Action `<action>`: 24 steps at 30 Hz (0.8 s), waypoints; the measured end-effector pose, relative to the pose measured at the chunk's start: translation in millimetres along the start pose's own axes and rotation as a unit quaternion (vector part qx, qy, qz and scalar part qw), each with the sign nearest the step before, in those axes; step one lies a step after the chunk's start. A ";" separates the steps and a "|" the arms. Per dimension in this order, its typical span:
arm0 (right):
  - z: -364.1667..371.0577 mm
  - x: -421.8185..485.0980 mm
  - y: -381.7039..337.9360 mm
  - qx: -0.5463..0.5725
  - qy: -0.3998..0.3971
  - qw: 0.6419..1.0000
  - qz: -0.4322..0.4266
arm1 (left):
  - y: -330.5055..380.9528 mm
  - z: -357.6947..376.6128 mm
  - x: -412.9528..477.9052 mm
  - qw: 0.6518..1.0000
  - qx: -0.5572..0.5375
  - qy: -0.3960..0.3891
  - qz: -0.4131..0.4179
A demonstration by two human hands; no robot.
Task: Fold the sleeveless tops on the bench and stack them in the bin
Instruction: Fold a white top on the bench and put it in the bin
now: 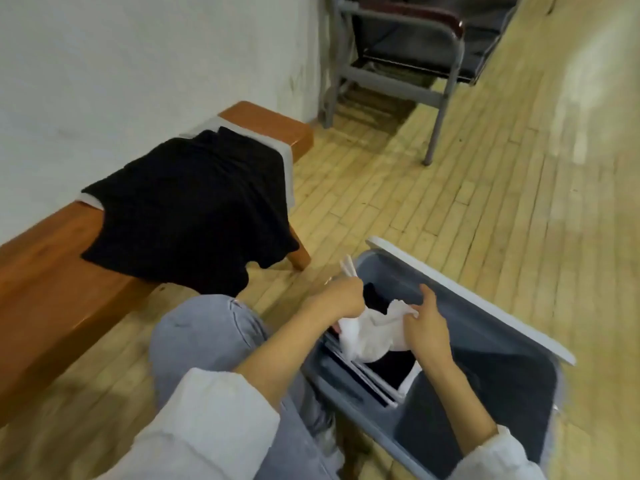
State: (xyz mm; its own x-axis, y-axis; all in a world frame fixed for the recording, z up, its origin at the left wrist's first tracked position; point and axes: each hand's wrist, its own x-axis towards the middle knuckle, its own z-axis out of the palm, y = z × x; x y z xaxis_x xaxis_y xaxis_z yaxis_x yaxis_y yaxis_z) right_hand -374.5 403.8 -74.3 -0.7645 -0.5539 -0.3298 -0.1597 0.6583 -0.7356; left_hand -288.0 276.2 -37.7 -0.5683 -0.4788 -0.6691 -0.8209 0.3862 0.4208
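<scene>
Lower right of frame: both hands over grey bin (pixel 450 282). Left hand (pixel 341 299) pinches white top (pixel 372 336); right hand (pixel 427 329) grips its other edge. Black top (pixel 194 209) draped on bench (pixel 45 271), centre-left.

- The wooden bench (pixel 45 271) runs along the white wall, off to the left of my knee.
- On the bench's middle stretch lies a black top (pixel 194 209), spread out and rumpled, its near edge hanging over the bench's front side.
- Under the black top a grey-white garment (pixel 287 161) peeks out along the far edge, also resting on the bench.
- Past the black top, the bench's far end shows bare orange-brown wood.
- The wood-plank floor (pixel 485 174) carries the bench, and right of the bench, the grey bin (pixel 512 368) and a metal-framed chair (pixel 408 53).
</scene>
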 end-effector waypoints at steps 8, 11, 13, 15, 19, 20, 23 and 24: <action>0.7 33.5 82.3 0.014 0.012 0.995 0.097 | 10.7 52.7 79.4 0.996 0.040 -0.074 -0.019; -1.8 54.8 86.3 0.033 0.048 0.994 0.093 | 19.3 53.6 108.7 0.994 0.079 -0.067 0.029; -0.3 72.0 88.2 0.049 0.078 0.992 0.091 | 21.2 51.1 131.1 0.994 0.072 -0.048 0.070; 3.4 85.1 91.4 0.078 0.110 0.987 0.089 | 20.1 47.3 146.7 0.992 0.065 -0.021 0.105; 33.9 100.5 122.5 0.093 0.127 0.982 0.107 | -5.0 61.7 180.3 0.996 0.022 -0.020 0.082; 47.2 101.6 134.7 0.088 0.117 0.981 0.127 | -20.0 69.9 190.1 0.997 0.020 -0.021 0.065; 80.8 87.9 168.6 0.051 0.059 0.974 0.212 | -58.0 91.8 196.6 0.997 0.068 -0.012 0.021; 89.6 83.2 177.5 0.043 0.046 0.970 0.233 | -68.6 99.9 200.1 0.996 0.090 0.003 0.026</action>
State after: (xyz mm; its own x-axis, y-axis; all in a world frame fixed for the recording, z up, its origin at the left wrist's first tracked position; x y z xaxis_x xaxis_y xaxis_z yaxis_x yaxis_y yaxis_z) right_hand -410.5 428.9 -285.3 -0.7937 -0.1564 -0.5879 0.2668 0.7790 -0.5674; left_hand -339.8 232.6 -261.7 -0.6110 -0.4580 -0.6457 -0.7667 0.5455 0.3386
